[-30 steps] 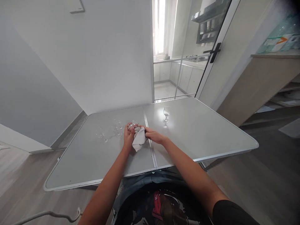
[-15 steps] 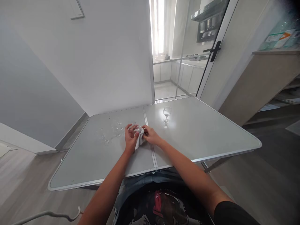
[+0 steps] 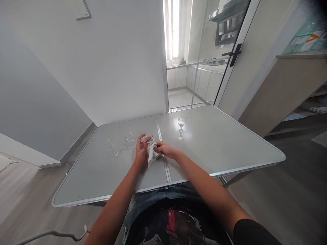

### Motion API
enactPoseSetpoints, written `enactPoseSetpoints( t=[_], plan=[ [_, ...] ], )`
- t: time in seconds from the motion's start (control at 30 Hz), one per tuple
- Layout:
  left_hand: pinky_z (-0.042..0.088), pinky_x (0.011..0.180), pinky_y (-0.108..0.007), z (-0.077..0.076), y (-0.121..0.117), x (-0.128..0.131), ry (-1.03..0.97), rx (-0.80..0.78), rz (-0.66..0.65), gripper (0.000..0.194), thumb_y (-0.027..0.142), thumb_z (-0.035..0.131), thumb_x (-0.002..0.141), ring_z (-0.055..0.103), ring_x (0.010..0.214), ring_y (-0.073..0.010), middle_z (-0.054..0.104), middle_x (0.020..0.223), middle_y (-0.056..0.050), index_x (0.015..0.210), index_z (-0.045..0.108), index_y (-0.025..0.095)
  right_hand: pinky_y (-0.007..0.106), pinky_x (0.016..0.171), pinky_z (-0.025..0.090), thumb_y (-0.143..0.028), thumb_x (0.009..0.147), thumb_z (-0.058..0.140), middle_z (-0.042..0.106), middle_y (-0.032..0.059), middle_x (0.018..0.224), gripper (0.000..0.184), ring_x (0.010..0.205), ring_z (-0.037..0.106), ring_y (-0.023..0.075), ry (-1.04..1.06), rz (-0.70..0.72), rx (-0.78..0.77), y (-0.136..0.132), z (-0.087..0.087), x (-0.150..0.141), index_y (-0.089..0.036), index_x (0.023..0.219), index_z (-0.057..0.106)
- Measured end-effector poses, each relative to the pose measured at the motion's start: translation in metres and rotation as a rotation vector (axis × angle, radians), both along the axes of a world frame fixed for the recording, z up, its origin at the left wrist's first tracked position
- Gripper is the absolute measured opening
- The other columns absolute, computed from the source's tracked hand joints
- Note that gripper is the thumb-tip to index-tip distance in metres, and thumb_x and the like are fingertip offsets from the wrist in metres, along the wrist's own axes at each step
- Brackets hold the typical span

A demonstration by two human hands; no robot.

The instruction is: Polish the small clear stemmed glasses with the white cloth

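Note:
My left hand (image 3: 141, 149) is wrapped round the bowl of a clear stemmed glass (image 3: 147, 139), held tilted over the table. A white cloth (image 3: 152, 153) lies against the glass, its loose end hanging down. The cloth is gripped by my right hand (image 3: 163, 148), whose fingers press it to the glass's lower end; the stem and foot are hidden there. Left of my hands, several more clear stemmed glasses (image 3: 129, 143) are on the table, faint against its surface. One stemmed glass (image 3: 182, 124) stands upright beyond my right hand.
The pale folding table (image 3: 217, 143) has a metal rim and a seam down its middle. A white wall (image 3: 122, 68) stands behind it, beside a glass door (image 3: 199, 75) with a black handle. A wooden cabinet (image 3: 288, 88) is at the right; a cable (image 3: 53, 232) shows at lower left.
My right hand has shifted slightly down and right on the cloth, and more of the cloth now hangs below the glass. The left hand keeps its hold, and the other glasses have not moved.

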State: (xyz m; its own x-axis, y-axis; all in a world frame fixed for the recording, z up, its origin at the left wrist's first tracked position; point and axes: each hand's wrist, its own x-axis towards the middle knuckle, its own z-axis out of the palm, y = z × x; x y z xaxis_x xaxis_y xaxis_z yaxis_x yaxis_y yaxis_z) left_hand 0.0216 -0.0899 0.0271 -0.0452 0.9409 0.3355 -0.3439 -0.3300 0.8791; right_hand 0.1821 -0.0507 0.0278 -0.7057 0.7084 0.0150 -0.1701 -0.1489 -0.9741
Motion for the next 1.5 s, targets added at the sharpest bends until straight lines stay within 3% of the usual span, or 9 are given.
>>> enactPoseSetpoints(
  t=[0.17,0.4,0.47,0.7,0.93,1.0,1.17,1.4,1.5],
  plan=[
    [0.055,0.091,-0.040,-0.003,0.003,0.001,-0.053,-0.044,-0.013,0.065,0.059,0.072,0.082,0.069,0.107,-0.0251,0.066,0.130,-0.015,0.135,0.047,0.029,0.030,0.069,0.046,-0.040,0.069,0.073,0.064,0.0029,0.081,0.033,0.072,0.058,0.0172,0.023,0.088,-0.080,-0.003,0.007,0.007,-0.018,0.090,0.061],
    [0.051,0.101,-0.039,-0.010,0.008,-0.001,0.021,0.043,0.163,0.082,0.047,0.082,0.078,0.065,0.119,-0.0255,0.067,0.129,-0.014,0.148,0.044,0.027,0.034,0.085,0.042,-0.017,0.084,0.057,0.068,0.0079,0.088,0.016,0.086,0.061,0.0233,-0.578,-0.459,0.800,-0.011,0.007,-0.003,-0.021,0.099,0.059],
    [0.050,0.102,-0.039,-0.011,0.008,-0.003,0.022,0.043,0.174,0.074,0.048,0.082,0.077,0.065,0.118,-0.0261,0.067,0.128,-0.015,0.141,0.054,0.023,0.034,0.086,0.042,-0.019,0.085,0.056,0.068,0.0077,0.087,0.013,0.087,0.061,0.0234,-0.573,-0.476,0.769,-0.014,0.004,-0.008,-0.021,0.097,0.059],
    [0.050,0.104,-0.045,-0.013,0.012,-0.005,-0.101,0.005,-0.035,0.062,0.058,0.075,0.079,0.067,0.116,-0.0296,0.068,0.130,-0.017,0.126,0.067,0.018,0.034,0.066,0.047,-0.045,0.086,0.050,0.061,0.0047,0.071,0.028,0.065,0.056,0.0195,-0.063,0.012,0.024,-0.012,0.007,-0.004,-0.018,0.082,0.059],
    [0.050,0.103,-0.044,-0.016,0.015,-0.001,0.023,0.042,0.200,0.058,0.047,0.081,0.079,0.068,0.114,-0.0270,0.068,0.127,-0.016,0.127,0.062,0.020,0.036,0.085,0.041,-0.023,0.078,0.062,0.065,0.0083,0.084,0.008,0.090,0.058,0.0253,-0.396,-0.466,0.529,-0.010,0.003,-0.004,-0.021,0.084,0.059],
    [0.051,0.102,-0.044,-0.014,0.013,-0.002,-0.002,0.032,0.163,0.058,0.049,0.078,0.080,0.068,0.114,-0.0275,0.067,0.130,-0.016,0.128,0.062,0.020,0.034,0.084,0.041,-0.025,0.080,0.061,0.065,0.0068,0.082,0.007,0.087,0.058,0.0242,-0.404,-0.454,0.538,-0.012,0.003,-0.007,-0.021,0.085,0.059],
    [0.053,0.099,-0.045,-0.010,0.011,-0.005,-0.088,-0.015,-0.026,0.056,0.054,0.072,0.083,0.068,0.115,-0.0305,0.063,0.137,-0.018,0.127,0.066,0.020,0.034,0.068,0.046,-0.040,0.091,0.050,0.061,0.0036,0.067,0.025,0.066,0.056,0.0206,-0.120,-0.073,0.277,-0.011,0.007,-0.008,-0.018,0.087,0.062],
    [0.050,0.103,-0.044,-0.014,0.015,0.000,0.018,0.082,0.180,0.059,0.047,0.080,0.079,0.068,0.112,-0.0271,0.067,0.127,-0.014,0.129,0.060,0.023,0.035,0.087,0.041,-0.022,0.080,0.055,0.064,0.0057,0.082,0.009,0.090,0.058,0.0236,-0.443,-0.434,0.576,-0.011,0.007,-0.005,-0.020,0.089,0.059],
    [0.052,0.100,-0.043,-0.009,0.013,-0.001,-0.014,0.063,0.140,0.061,0.050,0.080,0.078,0.069,0.109,-0.0266,0.066,0.130,-0.014,0.130,0.060,0.023,0.034,0.086,0.039,-0.022,0.079,0.057,0.062,0.0052,0.081,0.006,0.090,0.057,0.0231,-0.368,-0.437,0.489,-0.015,0.007,-0.008,-0.020,0.084,0.056]
  ],
)
